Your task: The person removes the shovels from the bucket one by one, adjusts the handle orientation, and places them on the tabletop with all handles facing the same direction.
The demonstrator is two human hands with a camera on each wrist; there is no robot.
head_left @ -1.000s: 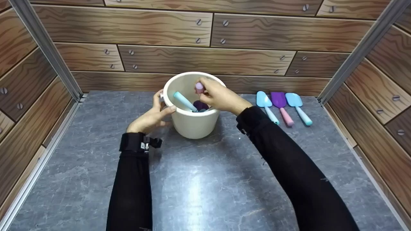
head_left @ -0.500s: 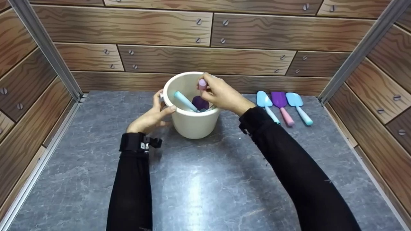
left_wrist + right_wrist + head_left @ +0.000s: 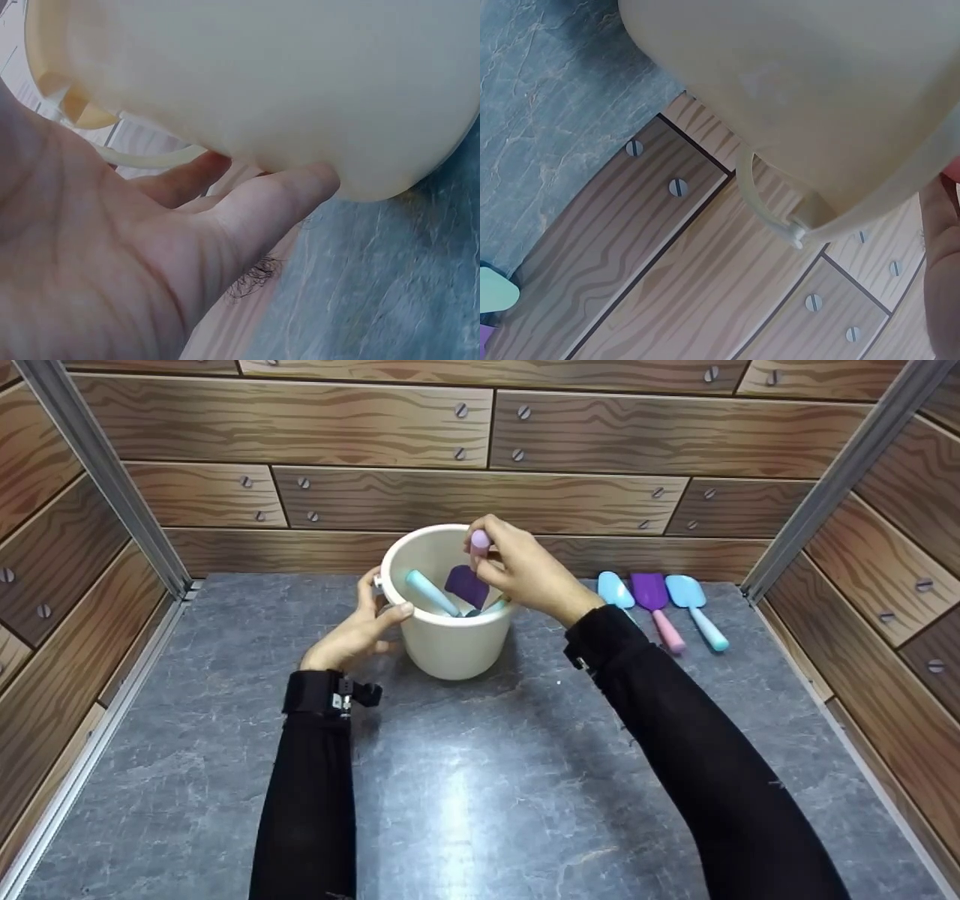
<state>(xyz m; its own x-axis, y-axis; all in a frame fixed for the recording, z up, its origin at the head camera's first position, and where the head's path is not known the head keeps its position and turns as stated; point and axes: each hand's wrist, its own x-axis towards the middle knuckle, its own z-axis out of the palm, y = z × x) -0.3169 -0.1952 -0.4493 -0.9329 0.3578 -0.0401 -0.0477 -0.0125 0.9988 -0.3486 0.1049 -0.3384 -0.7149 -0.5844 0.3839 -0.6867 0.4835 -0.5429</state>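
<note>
A cream plastic bucket (image 3: 450, 645) stands on the grey table (image 3: 465, 780). My left hand (image 3: 358, 630) grips its left rim, thumb over the edge; the left wrist view shows the fingers (image 3: 270, 202) against the bucket wall (image 3: 285, 82). My right hand (image 3: 521, 574) pinches the pink handle (image 3: 480, 540) of a purple scoop (image 3: 466, 585), whose blade hangs inside the bucket near the rim. A teal handle (image 3: 429, 592) leans inside the bucket. The right wrist view shows the bucket's underside (image 3: 802, 90) and its bail handle (image 3: 769, 214).
Three small scoops lie at the back right: a light blue one (image 3: 616, 591), a purple one with a pink handle (image 3: 656, 607), and a blue one (image 3: 694, 607). Wood-grain panels (image 3: 480, 487) with metal corner posts (image 3: 97, 480) wall the table on three sides.
My right hand has risen slightly, lifting the purple scoop from the bucket's bottom up toward the rim. The left hand and bucket stay put.
</note>
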